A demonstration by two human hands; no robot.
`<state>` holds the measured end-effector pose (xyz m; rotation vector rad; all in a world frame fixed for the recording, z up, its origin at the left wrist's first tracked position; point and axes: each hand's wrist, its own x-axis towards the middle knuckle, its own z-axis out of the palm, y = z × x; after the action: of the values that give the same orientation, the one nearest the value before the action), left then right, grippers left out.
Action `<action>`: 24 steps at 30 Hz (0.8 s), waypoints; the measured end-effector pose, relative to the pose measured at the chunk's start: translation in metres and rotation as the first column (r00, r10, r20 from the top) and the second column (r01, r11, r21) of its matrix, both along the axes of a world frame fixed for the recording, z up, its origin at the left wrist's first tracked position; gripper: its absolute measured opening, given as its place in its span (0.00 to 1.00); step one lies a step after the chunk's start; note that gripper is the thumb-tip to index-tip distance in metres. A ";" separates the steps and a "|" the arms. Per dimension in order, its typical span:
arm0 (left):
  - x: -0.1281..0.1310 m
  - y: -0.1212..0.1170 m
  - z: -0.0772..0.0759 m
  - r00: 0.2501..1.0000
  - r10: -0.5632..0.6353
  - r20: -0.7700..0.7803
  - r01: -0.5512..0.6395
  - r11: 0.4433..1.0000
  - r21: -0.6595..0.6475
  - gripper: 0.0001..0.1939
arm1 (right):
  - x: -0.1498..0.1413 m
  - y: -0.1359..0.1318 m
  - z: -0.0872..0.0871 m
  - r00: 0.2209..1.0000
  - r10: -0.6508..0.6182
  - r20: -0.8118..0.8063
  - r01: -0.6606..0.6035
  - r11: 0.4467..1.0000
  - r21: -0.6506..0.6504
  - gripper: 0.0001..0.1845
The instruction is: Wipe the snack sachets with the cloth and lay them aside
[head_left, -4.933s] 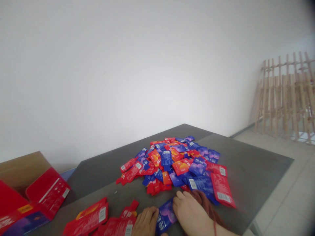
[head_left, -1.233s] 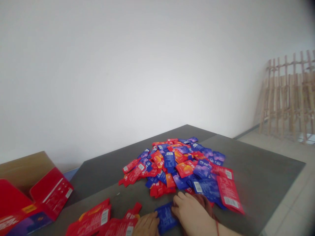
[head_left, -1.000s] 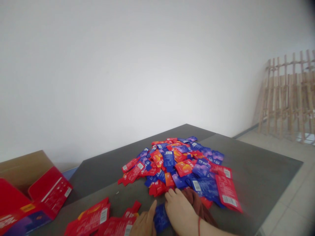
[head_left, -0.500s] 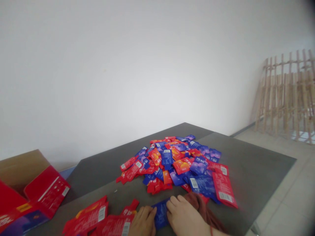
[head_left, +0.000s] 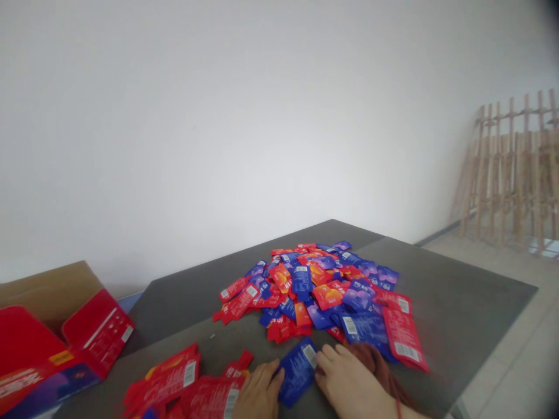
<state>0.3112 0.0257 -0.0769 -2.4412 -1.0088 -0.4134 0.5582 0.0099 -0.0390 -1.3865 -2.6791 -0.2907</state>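
Note:
A blue pouch (head_left: 297, 375) with a white barcode label lies slantwise between my hands at the table's near edge. My left hand (head_left: 258, 393) has thumb and fingers closed at its left edge. Across from it, my right hand (head_left: 353, 384) pinches the right edge, beside the barcode. Left of my left hand lie red pouches (head_left: 209, 396), which it partly covers. Brown cloth (head_left: 364, 356) shows behind my right hand. Just beyond is a large mixed heap of red pouches (head_left: 406, 337) and blue pouches (head_left: 369, 331).
An open red and blue carton (head_left: 98, 337) stands at the left edge, its flaps up. Another red stack (head_left: 168, 378) lies between it and my hands. The dark table (head_left: 463, 291) meets a white wall (head_left: 262, 128). Wooden racks (head_left: 510, 169) lean at the far right.
The blue pouch has turned between my hands, and its barcode label now shows at the upper right. My hands are slightly farther apart. The whole view has shifted a little.

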 end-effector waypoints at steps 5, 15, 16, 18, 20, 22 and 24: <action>0.011 0.000 0.008 0.998 -0.044 0.035 0.040 0.993 0.114 0.17 | 0.004 0.011 0.007 0.991 -0.117 -0.061 0.119 0.993 0.019 0.06; 0.013 0.008 0.021 0.988 -0.116 -0.097 0.136 0.963 0.232 0.24 | -0.046 0.031 0.031 0.995 -0.054 -0.086 0.046 0.995 -0.084 0.07; 0.011 0.008 0.018 0.988 -0.113 -0.101 0.134 0.963 0.233 0.23 | -0.042 0.032 0.032 0.993 -0.075 -0.089 0.068 0.994 -0.086 0.08; 0.008 0.010 0.015 0.989 -0.107 -0.100 0.129 0.961 0.245 0.19 | -0.031 0.032 0.032 0.988 -0.120 -0.099 0.112 0.990 -0.088 0.10; 0.006 0.011 0.012 0.989 -0.114 -0.096 0.135 0.958 0.252 0.16 | -0.021 0.028 0.029 0.981 -0.161 -0.107 0.151 0.984 -0.095 0.11; 0.007 0.011 0.008 0.988 -0.128 -0.082 0.144 0.958 0.249 0.17 | -0.016 0.022 0.023 0.974 -0.201 -0.105 0.191 0.977 -0.099 0.12; 0.010 0.010 0.003 0.993 -0.114 -0.033 0.118 0.965 0.233 0.21 | -0.019 0.015 0.016 0.971 -0.222 -0.094 0.212 0.972 -0.101 0.13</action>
<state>0.3213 0.0356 -0.0734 -2.2916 -0.7633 -0.5172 0.5393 0.0250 -0.0227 -1.6760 -2.4872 -0.1124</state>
